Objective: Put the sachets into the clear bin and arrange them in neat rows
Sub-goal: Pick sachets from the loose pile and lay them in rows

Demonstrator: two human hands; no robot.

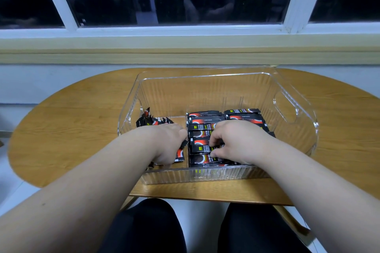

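Bin (pixel 296 109) far half seems open; sachets (pixel 205 121) crowd near half.

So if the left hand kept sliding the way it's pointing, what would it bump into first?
Probably the neat sachets. The left hand points forward and to the right inside the clear bin, and that flat stack lies just past its knuckles. Depth is hard to judge here.

A wooden table (pixel 61 129) with rounded ends is set against a pale wall, below a light wooden sill (pixel 185 51). Above the sill, a white-framed window (pixel 296 2) with dark panes is seen; a dim reflection of a seated person (pixel 208 0) is visible in the middle pane. Black-clad knees (pixel 148 228) are seen beneath the table edge, over a pale floor (pixel 203 226).
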